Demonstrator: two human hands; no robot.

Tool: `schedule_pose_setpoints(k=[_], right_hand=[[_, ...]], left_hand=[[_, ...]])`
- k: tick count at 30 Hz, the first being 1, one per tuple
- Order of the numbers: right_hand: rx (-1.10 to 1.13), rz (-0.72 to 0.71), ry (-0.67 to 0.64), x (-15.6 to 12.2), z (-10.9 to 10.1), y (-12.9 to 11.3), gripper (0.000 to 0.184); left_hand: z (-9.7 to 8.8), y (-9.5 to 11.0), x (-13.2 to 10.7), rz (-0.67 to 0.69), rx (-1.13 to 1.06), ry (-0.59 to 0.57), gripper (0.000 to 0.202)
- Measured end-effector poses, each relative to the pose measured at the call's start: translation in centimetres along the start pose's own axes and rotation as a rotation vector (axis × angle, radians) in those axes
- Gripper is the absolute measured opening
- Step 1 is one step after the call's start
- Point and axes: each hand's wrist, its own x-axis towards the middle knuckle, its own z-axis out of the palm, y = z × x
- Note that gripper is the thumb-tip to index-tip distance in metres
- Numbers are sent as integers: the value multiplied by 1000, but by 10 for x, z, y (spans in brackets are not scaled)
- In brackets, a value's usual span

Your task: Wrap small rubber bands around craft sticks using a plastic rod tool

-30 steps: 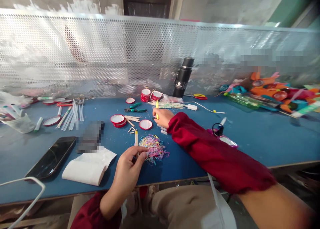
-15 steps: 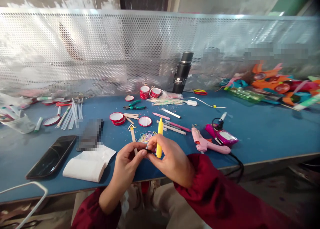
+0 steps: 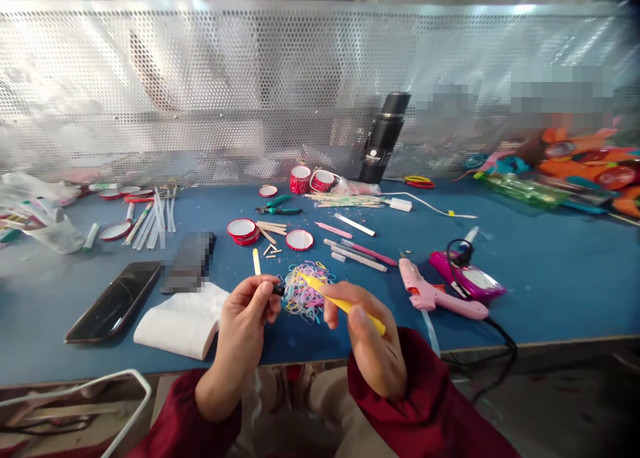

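Note:
My left hand (image 3: pixel 245 315) pinches a small black piece (image 3: pixel 279 289), perhaps a cap; my fingers cover part of it. A flat wooden stick (image 3: pixel 257 261) shows just behind that hand, and I cannot tell whether the fingers touch it. In my right hand (image 3: pixel 373 331) is a yellow marker (image 3: pixel 345 305), held slantwise with its narrow end pointing up and left. That end lies over a pile of thin pastel rubber bands (image 3: pixel 305 305) on the blue table. The two hands are apart.
A pink glue gun (image 3: pixel 440 298) with a cord lies right, beside a purple pack (image 3: pixel 467 277). Pens (image 3: pixel 357 255), red-rimmed discs (image 3: pixel 299 240), pliers (image 3: pixel 280 209) and a black flask (image 3: pixel 384 138) stand or lie beyond. Left are a phone (image 3: pixel 114 303) and folded white paper (image 3: pixel 177 325).
My hands have moved apart. The yellow marker has tipped from upright to slanted and shifted right with my right hand, uncovering the rubber bands. The black piece stays in my left fingers.

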Motion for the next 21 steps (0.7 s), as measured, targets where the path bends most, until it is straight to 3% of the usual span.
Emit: schedule_pose_setpoints(k=[4, 21], right_hand=[[83, 64, 80, -3, 6, 5, 20], [-15, 89, -19, 1, 7, 1, 13]], left_hand=[[1, 1, 1, -16, -37, 14, 47], [-1, 0, -1, -56, 30, -76, 39]])
